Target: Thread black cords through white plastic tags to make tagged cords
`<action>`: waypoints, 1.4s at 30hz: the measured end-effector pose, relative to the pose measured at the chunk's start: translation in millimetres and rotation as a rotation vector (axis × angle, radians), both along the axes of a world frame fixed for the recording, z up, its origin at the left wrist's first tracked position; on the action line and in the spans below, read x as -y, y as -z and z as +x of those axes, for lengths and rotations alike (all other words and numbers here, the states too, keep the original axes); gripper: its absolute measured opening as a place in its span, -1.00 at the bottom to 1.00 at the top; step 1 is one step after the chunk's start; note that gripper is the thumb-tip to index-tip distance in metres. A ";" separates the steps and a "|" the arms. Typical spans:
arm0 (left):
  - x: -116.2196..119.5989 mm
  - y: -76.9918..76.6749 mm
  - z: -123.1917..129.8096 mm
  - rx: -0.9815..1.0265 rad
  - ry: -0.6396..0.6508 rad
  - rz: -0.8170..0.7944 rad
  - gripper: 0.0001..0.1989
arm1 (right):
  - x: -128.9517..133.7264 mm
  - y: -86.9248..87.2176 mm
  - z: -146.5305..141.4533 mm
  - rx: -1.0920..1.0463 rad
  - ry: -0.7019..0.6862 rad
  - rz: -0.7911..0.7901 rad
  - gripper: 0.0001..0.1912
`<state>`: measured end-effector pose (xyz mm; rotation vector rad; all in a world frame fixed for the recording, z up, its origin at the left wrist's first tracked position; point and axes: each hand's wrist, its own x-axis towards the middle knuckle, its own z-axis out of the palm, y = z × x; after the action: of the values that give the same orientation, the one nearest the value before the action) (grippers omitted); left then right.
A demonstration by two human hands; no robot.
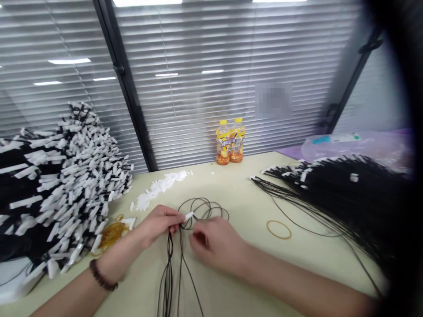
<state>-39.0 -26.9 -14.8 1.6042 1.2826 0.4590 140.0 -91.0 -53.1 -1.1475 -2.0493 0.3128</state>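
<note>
My left hand (pixel 165 222) pinches a small white tag (pixel 189 216) on the end of a thin black cable, and several more black cables (pixel 170 268) hang from its fingers over the front of the table. Close by on the right, my right hand (pixel 214 242) is curled, with fingers bent in and somewhat blurred. Whether it grips a cable is hidden. Loose loops of black cable (pixel 211 203) lie on the table just behind both hands.
At left rises a big heap of white-tagged black cables (pixel 76 176), with rubber bands (pixel 114 233) beside it. Loose white tags (pixel 161 186) lie behind. A single rubber band (pixel 279 230) and another black cable bundle (pixel 346 189) are at right. Two bottles (pixel 230 143) stand by the window blinds.
</note>
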 end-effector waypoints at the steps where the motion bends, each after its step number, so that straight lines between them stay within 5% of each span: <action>1: 0.1 0.5 0.2 0.007 -0.012 0.005 -0.68 | 3.8 -0.3 -7.1 0.040 -0.018 -0.033 -0.77; 7: 0.2 -2.4 1.6 0.090 -0.070 -0.019 -0.66 | 8.9 -4.7 -28.3 0.069 0.011 -0.176 -0.85; 13: -6.0 -2.5 -0.7 0.185 -0.161 -0.112 -0.70 | 3.6 -11.6 -11.7 0.076 0.050 -0.207 -0.90; 17: -10.6 -2.3 -3.1 0.197 -0.262 -0.145 -0.70 | -0.7 -45.1 18.1 -0.372 -0.266 -0.622 -0.68; 20: -12.8 -2.6 -4.4 0.195 -0.272 -0.146 -0.67 | -1.6 -77.5 48.6 -0.692 -0.421 -0.750 -0.85; 25: -11.7 -5.9 -4.9 0.169 -0.238 -0.162 -0.67 | -5.4 -102.3 93.2 -1.059 -0.368 -0.432 -0.82; 36: -9.3 -7.6 -2.4 0.140 -0.168 -0.187 -0.68 | -33.8 -77.6 94.3 -1.384 -0.142 -0.162 -0.86; 40: -10.0 -6.6 -2.3 0.144 -0.154 -0.187 -0.67 | -33.1 -41.8 57.7 -0.801 0.113 -0.007 -0.85; 42: -9.2 -7.3 -1.6 0.133 -0.156 -0.192 -0.67 | -28.4 -20.3 33.6 -0.540 0.053 -0.126 -0.78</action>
<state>-40.7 -17.7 -7.5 1.2996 1.3140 0.5138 173.6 -62.5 -32.8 -1.0490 -1.5389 0.6561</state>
